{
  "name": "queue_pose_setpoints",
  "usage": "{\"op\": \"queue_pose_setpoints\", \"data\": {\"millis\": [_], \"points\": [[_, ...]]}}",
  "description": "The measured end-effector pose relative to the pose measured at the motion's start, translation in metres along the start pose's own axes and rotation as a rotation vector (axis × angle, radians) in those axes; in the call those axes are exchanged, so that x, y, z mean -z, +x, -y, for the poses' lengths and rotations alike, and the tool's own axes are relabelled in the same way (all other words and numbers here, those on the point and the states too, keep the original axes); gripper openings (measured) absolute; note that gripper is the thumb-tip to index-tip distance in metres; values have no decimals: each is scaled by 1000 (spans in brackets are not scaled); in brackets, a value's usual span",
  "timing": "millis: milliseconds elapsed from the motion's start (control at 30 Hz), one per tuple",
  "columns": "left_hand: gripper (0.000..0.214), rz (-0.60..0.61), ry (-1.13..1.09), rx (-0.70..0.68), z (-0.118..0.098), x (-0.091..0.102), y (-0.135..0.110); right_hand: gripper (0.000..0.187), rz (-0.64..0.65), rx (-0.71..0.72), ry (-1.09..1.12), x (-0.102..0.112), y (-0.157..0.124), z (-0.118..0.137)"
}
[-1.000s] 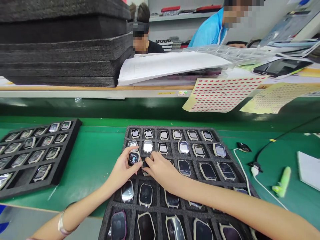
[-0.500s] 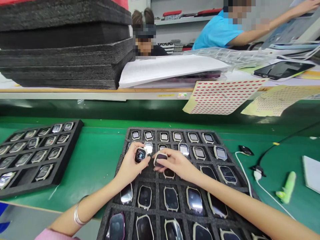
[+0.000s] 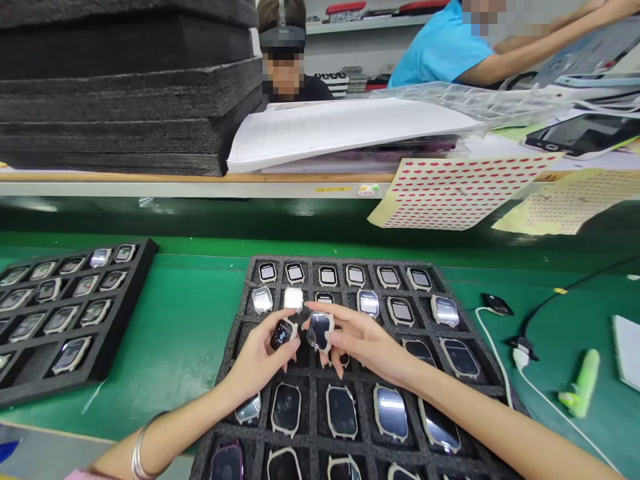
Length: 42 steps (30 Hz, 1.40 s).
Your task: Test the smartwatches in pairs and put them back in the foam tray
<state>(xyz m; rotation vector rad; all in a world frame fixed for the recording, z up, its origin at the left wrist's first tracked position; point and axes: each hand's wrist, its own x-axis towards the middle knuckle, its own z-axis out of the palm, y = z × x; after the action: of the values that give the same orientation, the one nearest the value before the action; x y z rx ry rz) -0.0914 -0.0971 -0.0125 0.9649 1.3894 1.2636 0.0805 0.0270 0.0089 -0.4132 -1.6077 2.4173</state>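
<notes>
My left hand [image 3: 265, 353] is closed round a smartwatch without a strap [image 3: 283, 334]; its dark screen is lit with a small picture. Close to its right, my right hand [image 3: 357, 340] grips a second strapless smartwatch [image 3: 320, 331] by its edge, its dark glass face turned up. Both hands hover over a black foam tray [image 3: 313, 400] divided into compartments, most with a pale-rimmed watch in them. In the top rows several watches [image 3: 355, 275] show white lit screens; lower ones [image 3: 343, 411] are dark. My hands hide some compartments in the middle.
To the left lies another foam tray [image 3: 107, 343] of watches. Charging cables [image 3: 521, 353] and a green cucumber-shaped object [image 3: 585, 383] are on the right. Stacked black foam [image 3: 120, 93] and papers [image 3: 350, 130] sit on the shelf ahead. Two people are beyond, one in a blue shirt [image 3: 440, 47].
My right hand has turned its watch so the glass face shows more. Both hands sit slightly lower in view, and the camera view has shifted a little.
</notes>
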Motion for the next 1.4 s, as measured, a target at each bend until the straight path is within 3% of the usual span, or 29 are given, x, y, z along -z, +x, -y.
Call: {"op": "queue_pose_setpoints", "data": {"millis": [167,533,633,967,1400], "points": [[47,10,11,27,3,1,-4,50,58,9,28,3,-1,-1],[47,-28,169,-26,5,3,-7,49,-102,-32,159,-4,-2,-5],[45,15,209,-80,4,4,-9,49,-112,-41,108,-5,-3,-4],[44,77,181,-101,2,4,-12,47,-24,-24,12,-1,-3,-3],[39,35,202,-94,0,5,-11,50,-6,-5,-32,-2,-5,-3]]}}
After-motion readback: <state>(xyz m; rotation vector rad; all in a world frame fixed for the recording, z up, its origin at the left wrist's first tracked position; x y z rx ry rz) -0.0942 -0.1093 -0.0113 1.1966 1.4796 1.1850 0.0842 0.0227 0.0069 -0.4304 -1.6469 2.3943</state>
